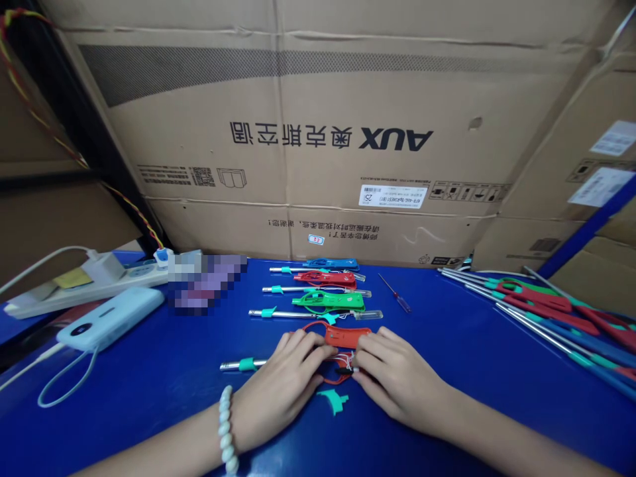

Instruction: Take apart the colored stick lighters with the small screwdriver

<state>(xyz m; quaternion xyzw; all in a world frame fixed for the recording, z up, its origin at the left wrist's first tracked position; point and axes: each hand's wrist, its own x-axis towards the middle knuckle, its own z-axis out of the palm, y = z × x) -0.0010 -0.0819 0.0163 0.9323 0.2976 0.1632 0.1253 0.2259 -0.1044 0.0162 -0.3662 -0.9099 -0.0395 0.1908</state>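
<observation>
My left hand (pixel 293 371), with a bead bracelet at the wrist, is closed on an open red lighter handle half (pixel 338 380). Its metal tube (pixel 231 366) with a teal collar (pixel 247 364) sticks out to the left. My right hand (pixel 400 371) pinches a small black part (pixel 342 371) at the handle's right end, beside thin white wires (pixel 348 358). Just beyond the fingertips lies another orange-red handle half (pixel 348 336). A loose teal trigger piece (pixel 335 401) rests on the table nearer me. Fingers hide part of the handle.
Behind the hands lie green (pixel 328 303), red (pixel 328 279) and blue (pixel 332 264) lighter assemblies. A screwdriver (pixel 396 293) sits to their right. Several long lighters (pixel 561 311) are piled far right. Left are a power bank (pixel 112 319) and power strip (pixel 44 297); a cardboard box (pixel 318 86) walls the back.
</observation>
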